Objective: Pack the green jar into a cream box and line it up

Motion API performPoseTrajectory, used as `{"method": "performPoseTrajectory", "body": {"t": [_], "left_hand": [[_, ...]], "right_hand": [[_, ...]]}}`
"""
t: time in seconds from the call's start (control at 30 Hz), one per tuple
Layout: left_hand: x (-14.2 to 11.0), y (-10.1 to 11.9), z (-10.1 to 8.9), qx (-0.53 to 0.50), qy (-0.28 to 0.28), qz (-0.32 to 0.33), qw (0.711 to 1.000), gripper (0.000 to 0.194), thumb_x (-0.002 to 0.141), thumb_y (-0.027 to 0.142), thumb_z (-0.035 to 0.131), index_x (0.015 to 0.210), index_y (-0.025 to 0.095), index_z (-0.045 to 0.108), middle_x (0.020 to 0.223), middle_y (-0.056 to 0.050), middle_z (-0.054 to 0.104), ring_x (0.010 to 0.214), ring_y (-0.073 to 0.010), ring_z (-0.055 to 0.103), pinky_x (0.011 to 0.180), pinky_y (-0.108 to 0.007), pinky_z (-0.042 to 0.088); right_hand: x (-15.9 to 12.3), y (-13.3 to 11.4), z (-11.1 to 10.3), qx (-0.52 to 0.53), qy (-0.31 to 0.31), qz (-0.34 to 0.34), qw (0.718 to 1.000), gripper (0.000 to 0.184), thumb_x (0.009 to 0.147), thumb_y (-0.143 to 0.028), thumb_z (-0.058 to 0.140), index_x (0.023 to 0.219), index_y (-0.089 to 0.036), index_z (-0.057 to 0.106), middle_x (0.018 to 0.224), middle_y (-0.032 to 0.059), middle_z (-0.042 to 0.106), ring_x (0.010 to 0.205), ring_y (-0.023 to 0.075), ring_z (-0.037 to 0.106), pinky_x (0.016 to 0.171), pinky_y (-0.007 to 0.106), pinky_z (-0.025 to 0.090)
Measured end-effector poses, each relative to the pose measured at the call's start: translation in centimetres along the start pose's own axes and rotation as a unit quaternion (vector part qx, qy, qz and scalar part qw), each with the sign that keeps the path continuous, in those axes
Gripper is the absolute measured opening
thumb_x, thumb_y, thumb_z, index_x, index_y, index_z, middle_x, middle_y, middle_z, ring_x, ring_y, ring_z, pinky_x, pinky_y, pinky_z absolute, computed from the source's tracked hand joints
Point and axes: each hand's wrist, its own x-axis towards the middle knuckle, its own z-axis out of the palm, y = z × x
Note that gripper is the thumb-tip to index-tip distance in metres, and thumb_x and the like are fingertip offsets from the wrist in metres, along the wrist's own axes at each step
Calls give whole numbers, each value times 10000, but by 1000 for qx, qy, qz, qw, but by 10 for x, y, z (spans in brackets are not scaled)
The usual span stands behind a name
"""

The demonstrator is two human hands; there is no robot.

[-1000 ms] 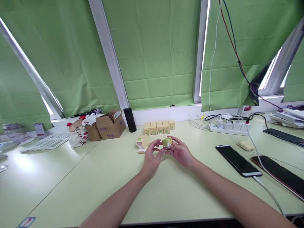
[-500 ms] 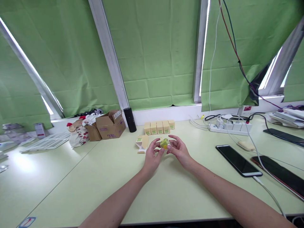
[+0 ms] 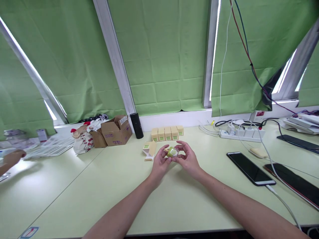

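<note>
Between my two hands is a small green item with a clear, shiny part (image 3: 172, 152); I cannot make out its exact kind. The fingertips of my left hand (image 3: 160, 162) grip its left side. On the other side, my right hand (image 3: 187, 157) pinches the clear end with thumb and fingers. Just left of my left hand lies an open small cream carton (image 3: 149, 151), its flaps spread. Behind my hands stands a row of several small cream boxes (image 3: 167, 133) with green windows or labels.
A brown cardboard box (image 3: 116, 131) and a black cylinder (image 3: 136, 125) stand at the back left. To the right lie a phone (image 3: 250, 168) on a cable and a power strip (image 3: 241, 135). Another person's hand (image 3: 12, 160) reaches in at the far left.
The green item has been turned in my fingers, so its clear end now faces right. Another person's hand has come into view at the far left.
</note>
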Motion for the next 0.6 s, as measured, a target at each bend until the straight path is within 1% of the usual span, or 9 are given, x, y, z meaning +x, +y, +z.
{"method": "performPoseTrajectory", "body": {"t": [0.17,0.3,0.4,0.5,0.6], "left_hand": [[1,-4,-2,-1,-2,7,1000,666,832,452,835,1406,258,557,1157,-83,675,1102,-256,684,1002,-422,553],[2,-7,-3,26,7,11,1000,688,816,461,842,1412,259,564,1174,-89,672,1074,-256,697,997,-432,554],[3,-7,-4,71,25,21,997,652,817,458,831,1388,244,597,1244,-110,666,1124,-269,681,1008,-435,544],[5,-8,-5,136,47,32,989,533,834,404,804,1317,239,651,1339,-116,655,1197,-275,642,1028,-429,516],[6,-9,-7,223,79,29,971,465,827,328,793,1270,239,683,1306,-109,673,1167,-273,636,1035,-447,495]], "right_hand": [[-1,-3,0,-21,-4,-10,1000,704,661,-321,899,1289,-307,579,1143,48,627,1066,235,619,795,353,570],[-2,-4,-1,-24,-13,-9,1000,688,684,-306,883,1301,-317,579,1153,46,628,1082,236,625,826,361,568],[-2,-3,-2,-15,-22,-6,1000,680,695,-258,843,1314,-325,569,1174,51,625,1157,248,602,856,366,569],[-1,0,-4,-15,-39,-3,999,701,690,-195,772,1341,-332,550,1208,53,619,1214,251,576,891,381,566],[2,6,-10,-43,-41,-2,998,721,666,-150,697,1346,-334,547,1244,52,611,1198,245,574,911,402,558]]}}
